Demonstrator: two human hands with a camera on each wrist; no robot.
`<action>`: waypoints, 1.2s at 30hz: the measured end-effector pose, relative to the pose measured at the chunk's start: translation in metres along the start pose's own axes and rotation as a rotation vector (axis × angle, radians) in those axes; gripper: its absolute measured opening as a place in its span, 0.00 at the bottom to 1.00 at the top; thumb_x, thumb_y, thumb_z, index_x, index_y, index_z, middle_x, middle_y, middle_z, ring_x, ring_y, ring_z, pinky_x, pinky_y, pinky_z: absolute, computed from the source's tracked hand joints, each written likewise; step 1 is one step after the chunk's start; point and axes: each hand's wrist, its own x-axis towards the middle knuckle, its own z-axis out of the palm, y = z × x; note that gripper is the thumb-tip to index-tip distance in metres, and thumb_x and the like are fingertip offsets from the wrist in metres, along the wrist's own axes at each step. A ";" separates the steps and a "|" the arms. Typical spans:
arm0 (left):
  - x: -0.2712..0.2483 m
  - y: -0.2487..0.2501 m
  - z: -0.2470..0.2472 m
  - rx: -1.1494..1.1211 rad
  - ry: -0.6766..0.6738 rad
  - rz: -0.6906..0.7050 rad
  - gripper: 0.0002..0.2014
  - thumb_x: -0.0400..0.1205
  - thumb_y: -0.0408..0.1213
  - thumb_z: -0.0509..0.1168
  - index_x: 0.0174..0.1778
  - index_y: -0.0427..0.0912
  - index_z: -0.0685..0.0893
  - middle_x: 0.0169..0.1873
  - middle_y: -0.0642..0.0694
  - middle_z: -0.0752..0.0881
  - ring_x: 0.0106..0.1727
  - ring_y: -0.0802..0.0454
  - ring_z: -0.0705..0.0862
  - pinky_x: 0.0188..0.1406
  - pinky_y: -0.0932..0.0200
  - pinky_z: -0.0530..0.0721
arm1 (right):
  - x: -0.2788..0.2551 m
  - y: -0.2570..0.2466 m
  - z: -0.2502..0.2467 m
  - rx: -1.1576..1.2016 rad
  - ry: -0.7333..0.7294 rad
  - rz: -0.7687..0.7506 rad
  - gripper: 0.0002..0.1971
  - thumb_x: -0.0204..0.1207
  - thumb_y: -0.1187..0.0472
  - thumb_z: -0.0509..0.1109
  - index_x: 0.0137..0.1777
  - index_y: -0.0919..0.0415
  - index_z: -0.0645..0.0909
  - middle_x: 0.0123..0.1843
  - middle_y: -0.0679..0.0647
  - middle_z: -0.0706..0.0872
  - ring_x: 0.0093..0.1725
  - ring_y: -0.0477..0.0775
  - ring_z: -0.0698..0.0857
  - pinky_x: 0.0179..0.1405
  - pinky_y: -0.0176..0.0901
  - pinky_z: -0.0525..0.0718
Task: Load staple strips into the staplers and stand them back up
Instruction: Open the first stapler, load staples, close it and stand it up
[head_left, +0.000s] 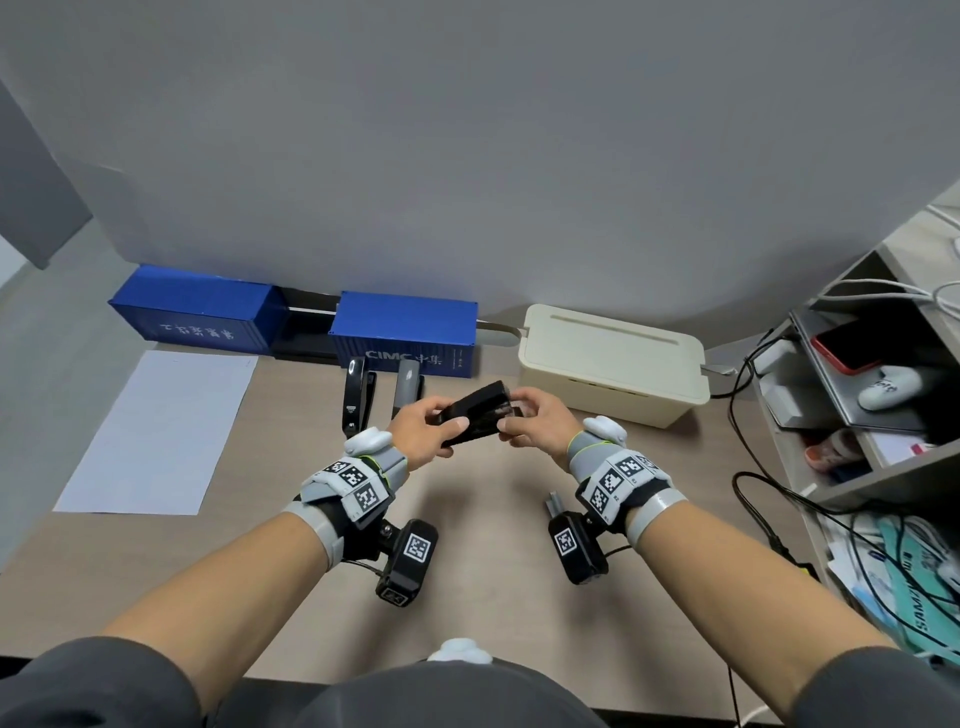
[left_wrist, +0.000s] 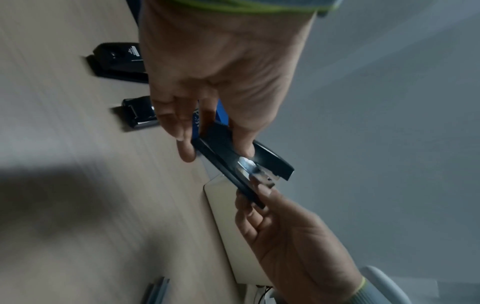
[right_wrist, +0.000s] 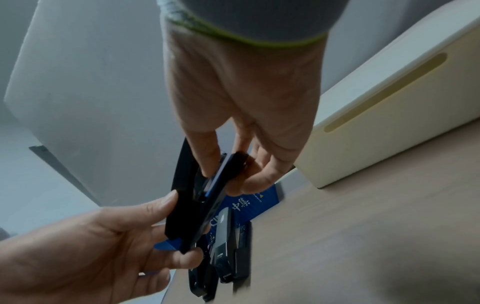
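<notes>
Head view: both hands hold a black stapler (head_left: 480, 413) up above the pale wood-grain desk (head_left: 493, 519), roughly over its middle. The left hand (head_left: 421, 434) curls round the near, lower end, thumb on top; the right hand (head_left: 535, 423) pinches the other end, where shiny metal shows. Two more staplers stand upright just beyond: a glossy black one (head_left: 356, 397) and a grey one (head_left: 407, 387), close in front of a blue box shaped like a shipping container (head_left: 405, 335). A second blue box (head_left: 195, 309) sits to the left, a smooth cream plastic box (head_left: 613, 358) with a long slot to the right, a white paper sheet (head_left: 161, 434) flat at the left. A small metal strip (head_left: 555, 503) lies on the desk by the right wrist. The near half of the desk lies bare; an open shelf (head_left: 857, 415) crowded with cables bounds the right edge.

Left wrist view: the stapler (left_wrist: 228, 156) is hinged open, its bright metal channel (left_wrist: 255, 170) exposed between top and base. The left thumb and fingers (left_wrist: 185, 148) clamp the body; the right hand (left_wrist: 291, 242) holds the tip.

Right wrist view: the right fingers (right_wrist: 207, 156) pinch the matte black stapler (right_wrist: 197, 205) near its front; the left hand (right_wrist: 116, 246) wraps the rear. The cream box (right_wrist: 389, 102) has rounded edges.
</notes>
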 end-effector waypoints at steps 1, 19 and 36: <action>0.001 0.000 0.000 -0.012 0.004 -0.011 0.16 0.82 0.35 0.71 0.66 0.40 0.83 0.54 0.36 0.86 0.45 0.42 0.87 0.19 0.75 0.75 | 0.002 -0.001 0.000 0.045 0.006 0.015 0.23 0.73 0.66 0.74 0.67 0.61 0.74 0.53 0.61 0.87 0.43 0.59 0.89 0.45 0.47 0.87; 0.054 -0.004 0.010 0.224 -0.059 -0.087 0.18 0.71 0.44 0.78 0.55 0.50 0.82 0.45 0.48 0.90 0.40 0.50 0.88 0.37 0.60 0.82 | 0.074 0.007 0.015 0.065 0.053 0.129 0.26 0.78 0.52 0.71 0.73 0.58 0.69 0.60 0.66 0.86 0.47 0.60 0.88 0.44 0.48 0.87; 0.137 -0.034 0.052 0.219 0.195 -0.472 0.25 0.77 0.52 0.72 0.63 0.41 0.77 0.47 0.41 0.85 0.43 0.41 0.82 0.42 0.56 0.76 | 0.077 0.072 -0.039 0.079 0.163 0.379 0.02 0.81 0.67 0.65 0.47 0.62 0.78 0.34 0.59 0.81 0.15 0.40 0.79 0.12 0.29 0.71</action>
